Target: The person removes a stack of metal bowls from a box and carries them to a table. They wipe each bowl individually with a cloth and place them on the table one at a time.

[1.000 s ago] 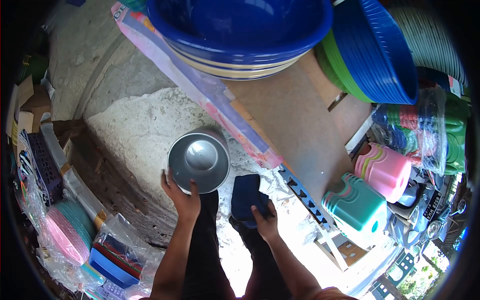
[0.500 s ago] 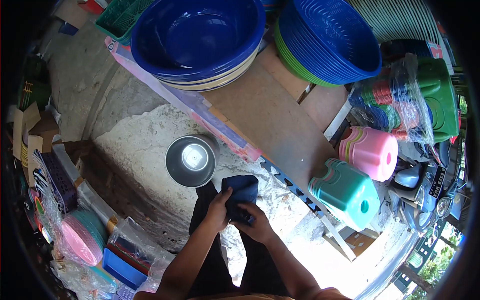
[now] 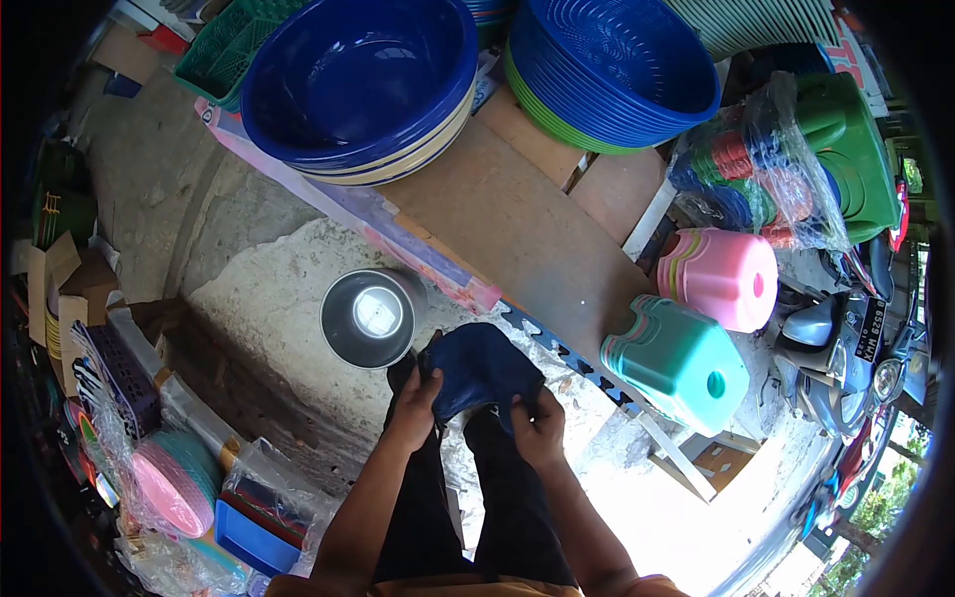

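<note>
A dark blue cloth is stretched between my two hands, above my dark trouser legs. My left hand pinches its left edge, thumb on the upper side. At the opposite edge, my right hand is closed on the lower right corner. The middle of the cloth bulges away from me in soft folds. Just beyond my left hand, a metal bucket stands on the concrete floor, its mouth facing up.
A low wooden table carries large blue basins and stacked blue baskets. Pink stools and turquoise stools sit at its near end. Wrapped plastic goods lie at left; a motorcycle stands at right.
The cloth was bunched small between my hands and is now spread wider. My right hand has moved right, away from my left. The view has shifted slightly.
</note>
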`<state>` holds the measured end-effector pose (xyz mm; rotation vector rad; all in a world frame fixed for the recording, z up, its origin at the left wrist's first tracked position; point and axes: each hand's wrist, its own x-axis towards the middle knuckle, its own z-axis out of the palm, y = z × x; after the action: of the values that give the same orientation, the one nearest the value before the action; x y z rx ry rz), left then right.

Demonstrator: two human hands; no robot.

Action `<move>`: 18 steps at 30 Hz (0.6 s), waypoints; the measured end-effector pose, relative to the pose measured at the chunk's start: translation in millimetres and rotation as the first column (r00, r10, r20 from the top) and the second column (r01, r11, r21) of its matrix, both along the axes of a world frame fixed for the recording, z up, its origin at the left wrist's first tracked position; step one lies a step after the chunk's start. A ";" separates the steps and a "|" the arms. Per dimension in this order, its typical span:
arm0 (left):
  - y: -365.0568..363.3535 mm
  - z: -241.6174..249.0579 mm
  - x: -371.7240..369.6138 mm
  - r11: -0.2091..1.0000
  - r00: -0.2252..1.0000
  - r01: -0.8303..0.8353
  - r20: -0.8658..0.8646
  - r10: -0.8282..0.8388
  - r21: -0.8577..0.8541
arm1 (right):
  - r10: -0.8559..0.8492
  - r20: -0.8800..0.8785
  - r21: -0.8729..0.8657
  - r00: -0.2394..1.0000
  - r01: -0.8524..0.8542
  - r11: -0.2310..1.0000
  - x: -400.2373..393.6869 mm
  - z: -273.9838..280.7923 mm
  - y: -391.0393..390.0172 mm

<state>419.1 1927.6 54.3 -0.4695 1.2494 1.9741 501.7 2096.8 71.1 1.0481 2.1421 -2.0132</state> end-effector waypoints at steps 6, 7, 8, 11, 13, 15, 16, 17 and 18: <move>25.9 -4.2 25.7 0.982 0.954 0.189 -0.240 -0.178 0.022 | 0.365 -0.078 0.443 0.928 -0.296 0.847 -24.5 14.1 -29.3; 26.4 -3.5 26.3 0.982 0.955 0.189 -0.240 -0.177 0.026 | 0.365 -0.076 0.445 0.928 -0.296 0.845 -25.5 14.9 -31.4; 25.7 -1.9 26.5 0.982 0.965 0.172 -0.214 -0.152 0.078 | 0.380 -0.031 0.430 0.924 -0.331 0.840 -26.6 15.0 -32.8; 23.8 1.0 24.7 0.978 0.963 0.182 -0.221 -0.155 0.107 | 0.419 0.033 0.387 0.907 -0.399 0.832 -24.0 9.6 -33.9; 20.3 0.8 23.4 0.975 0.951 0.206 -0.252 -0.179 0.082 | 0.456 0.060 0.416 0.888 -0.437 0.797 -21.1 5.2 -35.9; 14.5 -0.3 20.7 0.939 0.929 0.316 -0.249 -0.275 0.140 | 0.476 0.124 0.362 0.871 -0.486 0.795 -21.4 7.4 -37.0; 12.8 1.3 19.0 0.939 0.930 0.313 -0.246 -0.273 0.141 | 0.496 0.182 0.305 0.849 -0.528 0.793 -22.5 9.7 -37.7; 11.0 4.1 17.0 0.924 0.898 0.370 -0.290 -0.330 0.096 | 0.498 0.184 0.303 0.847 -0.531 0.791 -23.5 11.6 -37.9; 9.3 5.3 15.9 0.905 0.861 0.423 -0.331 -0.385 0.048 | 0.590 0.273 0.373 0.760 -0.649 0.663 -24.7 13.6 -37.5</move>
<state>435.0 1936.9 59.6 0.1740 1.2855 1.7823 477.0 2059.3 84.8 0.3238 2.4810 -1.1326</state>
